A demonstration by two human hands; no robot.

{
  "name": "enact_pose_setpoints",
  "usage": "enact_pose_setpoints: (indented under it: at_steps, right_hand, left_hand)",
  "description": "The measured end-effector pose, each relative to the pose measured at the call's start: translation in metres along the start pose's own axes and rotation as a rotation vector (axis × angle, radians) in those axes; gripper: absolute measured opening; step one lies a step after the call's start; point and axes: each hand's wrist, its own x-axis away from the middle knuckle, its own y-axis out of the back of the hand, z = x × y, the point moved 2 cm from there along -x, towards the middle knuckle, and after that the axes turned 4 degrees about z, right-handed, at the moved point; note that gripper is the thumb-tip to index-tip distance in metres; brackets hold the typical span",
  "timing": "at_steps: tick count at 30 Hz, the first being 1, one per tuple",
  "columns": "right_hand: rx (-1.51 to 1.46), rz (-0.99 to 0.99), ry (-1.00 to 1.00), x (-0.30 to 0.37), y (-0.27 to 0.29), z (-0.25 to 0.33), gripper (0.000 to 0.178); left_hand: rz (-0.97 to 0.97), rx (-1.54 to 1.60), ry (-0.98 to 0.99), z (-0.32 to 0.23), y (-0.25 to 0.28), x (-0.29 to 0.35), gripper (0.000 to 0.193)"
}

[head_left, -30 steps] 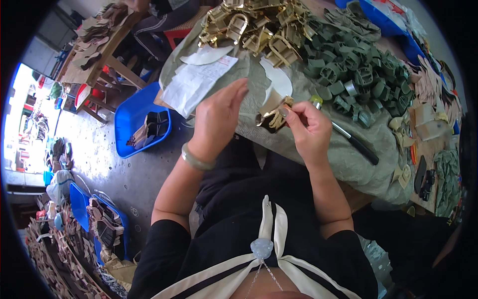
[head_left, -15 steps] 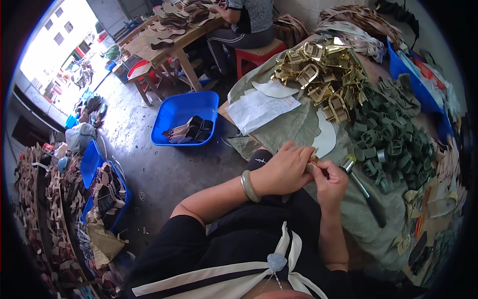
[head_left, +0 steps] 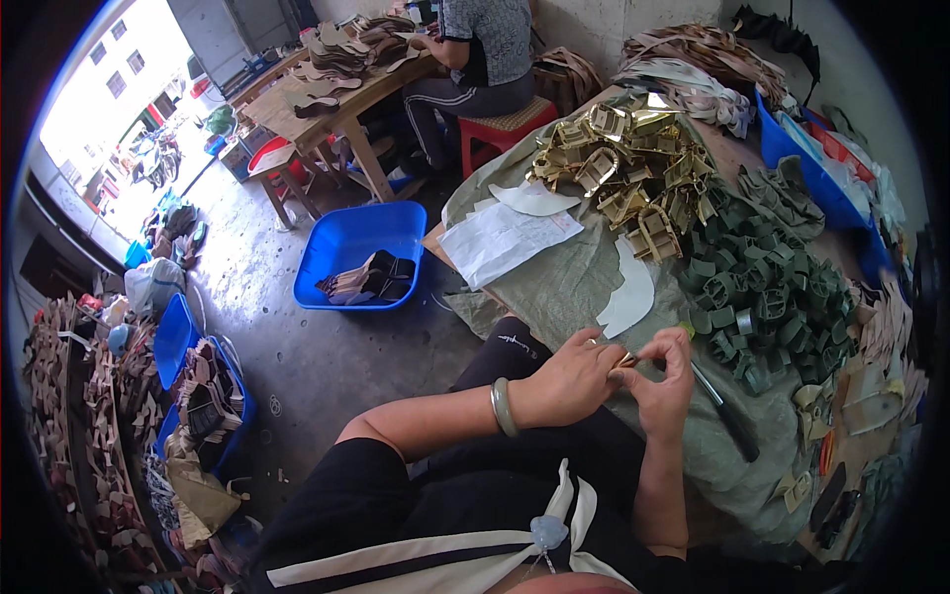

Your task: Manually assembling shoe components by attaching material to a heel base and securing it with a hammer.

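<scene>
My left hand [head_left: 572,378] and my right hand [head_left: 665,384] meet over my lap, at the near edge of the cloth-covered table. Both pinch a small gold-coloured piece [head_left: 625,361] between thumbs and fingers; most of it is hidden. A bangle sits on my left wrist. Just beyond my right hand lies a hammer [head_left: 730,421] with a dark grip and metal shaft, its head mostly covered by the hand. Shiny gold buckle-like pieces [head_left: 648,183] are heaped farther back. Dark green strap-like loops [head_left: 767,297] form another heap to the right.
White paper [head_left: 510,246] and a curved white piece [head_left: 630,292] lie on the greenish cloth [head_left: 584,282]. A blue tub [head_left: 336,238] with stacked pieces stands on the floor. Another person [head_left: 485,59] sits at a wooden table [head_left: 287,114]. Piled pieces line the left side.
Both hands have moved slightly nearer to me, still holding the small gold piece. The right hand's fingers have curled higher over it. The view has shifted a little.
</scene>
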Motion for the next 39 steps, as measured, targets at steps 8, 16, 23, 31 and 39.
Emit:
enact_pose_setpoints:
  at_steps: [8, 16, 23, 31, 39]
  right_hand:
    - [-0.185, 0.337, -0.085, 0.0, -0.011, -0.007, 0.024]
    - [-0.324, 0.332, -0.142, -0.007, -0.023, 0.009, 0.011]
    - [-0.306, 0.331, -0.135, -0.02, -0.026, 0.018, 0.008]
    - [-0.231, 0.223, -0.047, -0.025, -0.028, 0.029, 0.006]
    - [0.28, -0.24, 0.418, -0.05, -0.019, 0.037, 0.008]
  left_hand:
    - [0.002, 0.217, -0.091, 0.01, 0.003, 0.019, 0.019]
    - [0.153, 0.464, -0.118, 0.015, 0.016, 0.021, 0.018]
    - [0.171, 0.516, -0.131, 0.016, 0.029, 0.011, 0.02]
    - [0.198, 0.685, -0.216, 0.027, 0.042, 0.0, 0.036]
    - [-0.073, 0.912, 0.263, 0.053, 0.043, 0.029, 0.061]
